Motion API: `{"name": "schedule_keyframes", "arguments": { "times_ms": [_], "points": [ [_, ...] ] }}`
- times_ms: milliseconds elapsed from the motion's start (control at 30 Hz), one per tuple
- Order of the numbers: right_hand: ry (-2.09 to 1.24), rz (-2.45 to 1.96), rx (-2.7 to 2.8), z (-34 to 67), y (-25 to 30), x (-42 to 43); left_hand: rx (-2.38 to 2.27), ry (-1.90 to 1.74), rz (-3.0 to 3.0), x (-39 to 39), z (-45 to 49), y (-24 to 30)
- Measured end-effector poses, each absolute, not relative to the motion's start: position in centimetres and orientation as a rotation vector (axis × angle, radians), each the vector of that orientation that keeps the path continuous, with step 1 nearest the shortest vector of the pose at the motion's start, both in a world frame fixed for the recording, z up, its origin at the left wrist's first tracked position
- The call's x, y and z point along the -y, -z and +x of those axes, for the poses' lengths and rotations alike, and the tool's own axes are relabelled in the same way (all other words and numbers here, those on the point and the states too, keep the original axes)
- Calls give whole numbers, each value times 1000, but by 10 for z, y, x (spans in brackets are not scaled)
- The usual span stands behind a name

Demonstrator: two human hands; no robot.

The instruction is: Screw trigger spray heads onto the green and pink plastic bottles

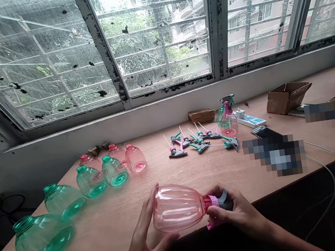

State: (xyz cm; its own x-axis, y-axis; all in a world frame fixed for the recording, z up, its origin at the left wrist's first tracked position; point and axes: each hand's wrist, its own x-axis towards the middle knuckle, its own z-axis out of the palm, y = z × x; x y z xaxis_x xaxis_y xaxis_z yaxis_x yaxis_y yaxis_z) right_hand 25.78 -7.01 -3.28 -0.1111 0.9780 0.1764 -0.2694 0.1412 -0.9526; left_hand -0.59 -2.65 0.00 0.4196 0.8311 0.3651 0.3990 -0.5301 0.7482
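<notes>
A pink see-through bottle (177, 207) lies on its side over the near edge of the wooden table (193, 176). My left hand (147, 244) cups its wide base, fingers wrapped round it. My right hand (238, 211) is closed on the grey-and-pink spray head (220, 203) at the bottle's neck. Several green bottles (90, 182) and pink bottles (134, 158) without heads stand at the left. Loose spray heads (199, 141) lie in the middle toward the back.
Two bottles with spray heads fitted (228, 117) stand behind the loose heads. A power strip (251, 121), a phone (263, 132), a cardboard box (286, 97) and white cables (330, 177) are at the right. A window runs along the back wall.
</notes>
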Motion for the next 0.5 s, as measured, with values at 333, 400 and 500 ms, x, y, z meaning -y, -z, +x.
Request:
{"name": "schedule_keyframes", "arguments": {
  "times_ms": [333,400,500],
  "points": [
    [-1285,-835,1211,258,32,69,-1005,-974,2092,27,-5,0],
    [-1322,-824,1188,259,33,69,-993,-1010,2133,28,-3,0],
    [-1371,-810,1158,260,35,69,-982,-1069,2170,33,-1,-1]
  ]
}}
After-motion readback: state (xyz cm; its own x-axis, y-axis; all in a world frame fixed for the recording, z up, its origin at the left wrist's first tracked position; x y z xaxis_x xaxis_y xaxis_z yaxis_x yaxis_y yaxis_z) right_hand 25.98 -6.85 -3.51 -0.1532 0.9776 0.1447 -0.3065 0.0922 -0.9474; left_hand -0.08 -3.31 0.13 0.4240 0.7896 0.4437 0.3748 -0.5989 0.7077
